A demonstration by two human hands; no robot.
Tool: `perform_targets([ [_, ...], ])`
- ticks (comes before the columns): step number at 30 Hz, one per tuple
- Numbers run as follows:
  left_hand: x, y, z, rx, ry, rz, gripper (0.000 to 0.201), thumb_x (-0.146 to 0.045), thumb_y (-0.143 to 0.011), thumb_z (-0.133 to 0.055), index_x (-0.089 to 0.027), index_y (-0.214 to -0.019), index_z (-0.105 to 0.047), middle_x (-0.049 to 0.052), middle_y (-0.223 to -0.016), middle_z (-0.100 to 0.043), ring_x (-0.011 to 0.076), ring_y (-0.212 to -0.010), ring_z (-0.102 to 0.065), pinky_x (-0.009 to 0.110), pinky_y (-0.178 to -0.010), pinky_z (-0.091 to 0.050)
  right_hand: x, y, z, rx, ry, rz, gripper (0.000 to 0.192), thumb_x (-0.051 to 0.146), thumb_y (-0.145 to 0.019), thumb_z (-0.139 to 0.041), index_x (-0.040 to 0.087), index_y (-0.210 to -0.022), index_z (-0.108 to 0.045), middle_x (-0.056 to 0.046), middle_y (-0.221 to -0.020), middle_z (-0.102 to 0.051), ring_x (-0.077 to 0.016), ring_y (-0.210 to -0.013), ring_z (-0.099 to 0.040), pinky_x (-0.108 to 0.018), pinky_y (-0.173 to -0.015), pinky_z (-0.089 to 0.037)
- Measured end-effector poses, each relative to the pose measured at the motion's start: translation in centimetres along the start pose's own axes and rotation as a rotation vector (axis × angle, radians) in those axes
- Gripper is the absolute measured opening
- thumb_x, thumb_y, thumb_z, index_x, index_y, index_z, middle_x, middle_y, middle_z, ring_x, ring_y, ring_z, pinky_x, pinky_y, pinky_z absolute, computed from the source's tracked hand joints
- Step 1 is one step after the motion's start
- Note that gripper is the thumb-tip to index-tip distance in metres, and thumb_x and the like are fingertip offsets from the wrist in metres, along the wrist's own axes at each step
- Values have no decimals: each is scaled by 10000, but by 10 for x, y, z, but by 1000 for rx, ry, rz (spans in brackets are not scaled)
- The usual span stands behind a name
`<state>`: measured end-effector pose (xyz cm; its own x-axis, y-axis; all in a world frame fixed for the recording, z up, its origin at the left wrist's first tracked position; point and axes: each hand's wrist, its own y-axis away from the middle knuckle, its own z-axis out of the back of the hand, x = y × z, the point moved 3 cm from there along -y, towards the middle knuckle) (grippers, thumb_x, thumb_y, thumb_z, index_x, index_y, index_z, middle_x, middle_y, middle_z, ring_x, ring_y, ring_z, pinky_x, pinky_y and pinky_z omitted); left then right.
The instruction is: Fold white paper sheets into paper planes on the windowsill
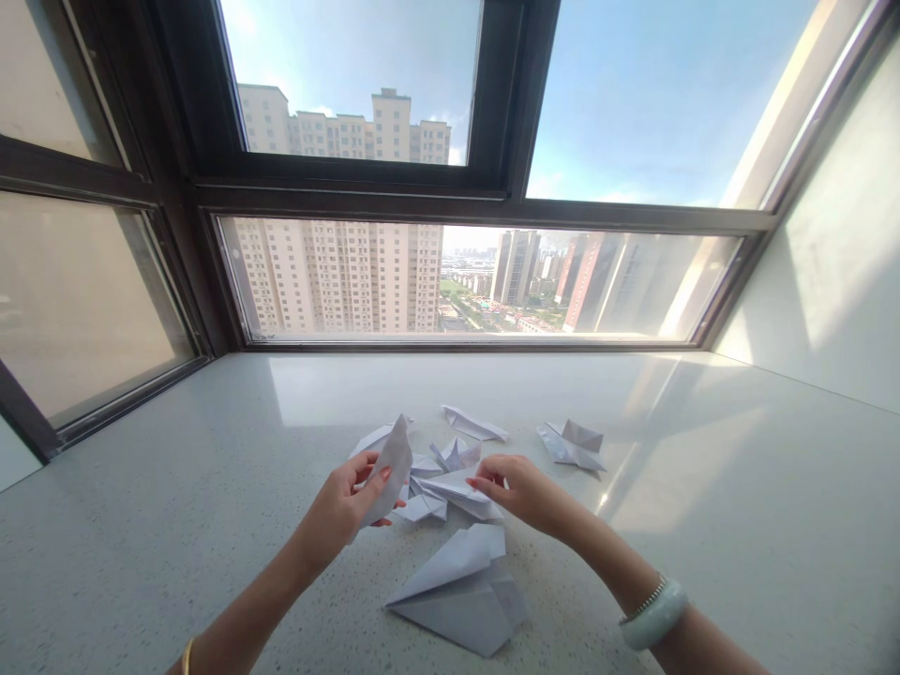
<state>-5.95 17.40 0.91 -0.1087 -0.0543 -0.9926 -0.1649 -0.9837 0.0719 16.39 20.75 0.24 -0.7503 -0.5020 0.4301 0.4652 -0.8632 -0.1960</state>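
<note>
My left hand (352,502) is closed around a folded white paper piece (391,469) with a pointed top, held upright above the sill. My right hand (513,487) has its thumb and fingers pinched at the right end of a slim folded paper (454,483) in the pile. Around and under it lie several other white folded papers, among them a small pointed one (422,507) and one with raised tips (454,456). Nearest to me, a large paper plane (460,591) lies flat, its nose pointing left.
The speckled white window sill (175,553) carries everything. Behind the pile lies a long folded paper (474,424). Farther right sits a paper shape with several points (575,444). A dark window frame (464,347) bounds the back, and a white wall (830,281) the right.
</note>
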Motion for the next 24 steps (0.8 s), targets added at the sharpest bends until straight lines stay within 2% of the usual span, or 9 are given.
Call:
perform_targets([
  [3,0,0,-1,15,-24,-12,400,-441,-694,-551,-146,-965,-547,94,-857,-650,233,-703,-636,283,-518,-491,-30,1,30,-293,153,-145,246,339,-819,-417,188,-757,-602,-7,-649,-614,-143,-607,-545,-255,-604,-412],
  [5,2,-1,-1,35,-27,-20,415,-446,-695,-549,-142,-976,-543,99,-858,-652,237,-698,-636,285,-510,-486,-58,5,50,-506,280,-294,227,318,-799,-430,176,-843,-602,-50,-754,-635,-184,-728,-567,-304,-714,-419],
  [7,3,-2,-1,55,-14,-32,416,-440,-698,-549,-141,-988,-541,101,-868,-652,237,-703,-635,291,-520,-485,-86,9,59,-570,321,-375,260,292,-771,-449,127,-916,-588,-123,-879,-630,-241,-860,-556,-371,-803,-392],
  [10,5,-2,-2,39,28,-62,403,-399,-678,-581,-144,-988,-552,92,-868,-654,233,-696,-636,296,-532,-488,-118,14,57,-581,350,-459,324,313,-748,-472,94,-965,-570,-174,-979,-610,-288,-973,-525,-407,-836,-381],
  [14,7,-1,-5,7,95,-106,456,-331,-617,-647,-157,-1028,-557,75,-876,-660,242,-734,-638,298,-557,-502,-136,16,43,-540,361,-517,451,385,-718,-522,85,-1054,-531,-189,-1039,-597,-312,-997,-525,-414,-814,-405],
  [18,5,0,-8,52,141,-114,530,-319,-611,-672,-169,-1102,-537,63,-874,-675,240,-793,-634,304,-620,-516,-116,15,48,-604,393,-494,537,436,-752,-478,126,-1187,-427,-180,-1197,-506,-330,-1108,-444,-478,-892,-339],
  [21,4,-1,-7,117,151,-82,485,-327,-625,-673,-154,-1059,-544,72,-856,-683,242,-828,-635,327,-688,-517,-73,11,56,-692,317,-305,482,409,-783,-453,145,-1186,-432,-165,-1245,-467,-295,-1147,-413,-457,-941,-308],
  [23,7,-3,-4,87,152,-57,424,-322,-626,-679,-148,-982,-528,82,-847,-684,244,-827,-640,343,-703,-521,-40,7,52,-592,147,-153,361,390,-808,-430,176,-1085,-521,-127,-1152,-549,-253,-1091,-472,-405,-909,-364],
  [24,9,-5,-2,48,155,-47,395,-313,-627,-681,-152,-942,-506,87,-857,-680,245,-822,-643,347,-695,-526,-23,5,46,-478,60,-77,300,377,-824,-414,199,-1016,-560,-100,-1075,-595,-231,-1026,-520,-383,-873,-399],
])
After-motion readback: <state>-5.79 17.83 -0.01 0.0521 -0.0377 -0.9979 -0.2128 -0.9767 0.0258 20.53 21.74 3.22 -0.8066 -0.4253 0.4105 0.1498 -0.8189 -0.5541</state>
